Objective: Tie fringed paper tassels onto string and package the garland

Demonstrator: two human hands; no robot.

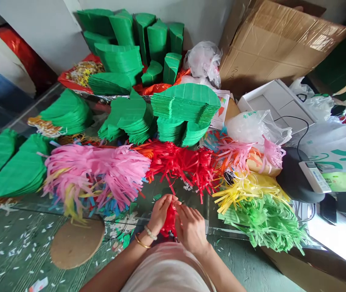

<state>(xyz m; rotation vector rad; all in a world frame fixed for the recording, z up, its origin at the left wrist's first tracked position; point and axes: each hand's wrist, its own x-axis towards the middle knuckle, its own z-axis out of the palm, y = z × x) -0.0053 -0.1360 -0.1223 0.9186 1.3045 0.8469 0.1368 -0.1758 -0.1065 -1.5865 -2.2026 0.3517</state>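
My left hand and my right hand meet at the near edge of the table, pinching a small bunch of red fringed tissue paper between them. A gold bangle and a pale beaded bracelet sit on my left wrist. Just beyond my hands lies a heap of red paper fringe. A pink fringe pile lies to the left, and yellow and green fringe lie to the right. Stacks of green cut paper shapes rise behind them.
A round cardboard disc lies on the green floor with paper scraps near my left arm. Further green stacks stand at the back, beside plastic bags, a large cardboard sheet and a white box. A dark device sits at right.
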